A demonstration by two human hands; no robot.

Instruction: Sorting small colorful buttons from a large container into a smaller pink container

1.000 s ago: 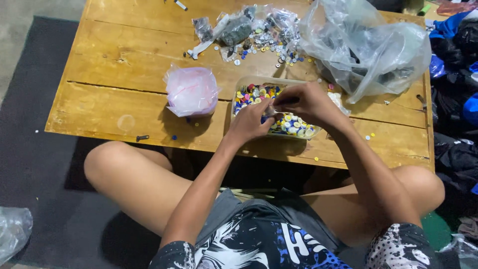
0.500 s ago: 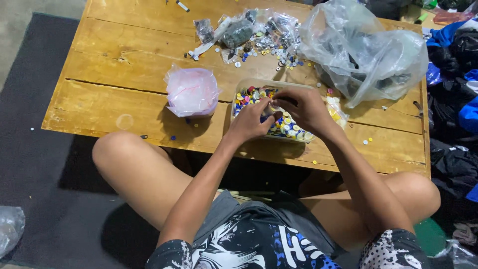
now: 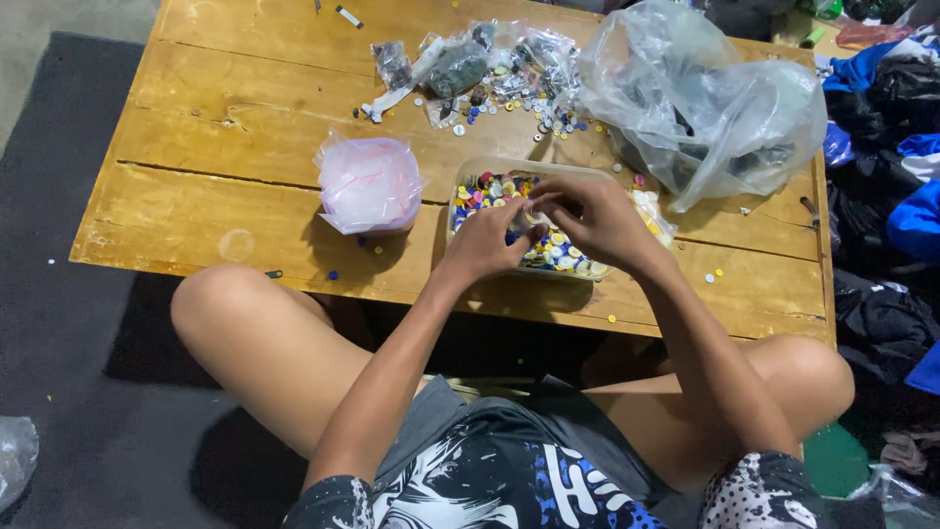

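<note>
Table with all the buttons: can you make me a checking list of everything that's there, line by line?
Surface: low wooden table, worn, with stray buttons dotted on it.
Job's things: clear tub of coloured buttons; both hands meet over it around one small pale piece, too small to tell what.
Clutter: pink-tinted plastic bag left of the tub; pile of small packets and loose buttons behind it; big crumpled clear bag at the right.
Grippers: left hand and right hand, fingertips pinched together.
Cables: nothing seen.
Surroundings: dark mat under the table; heap of blue and black clothes at the right; the person sits on the floor, knees under the table edge.
</note>
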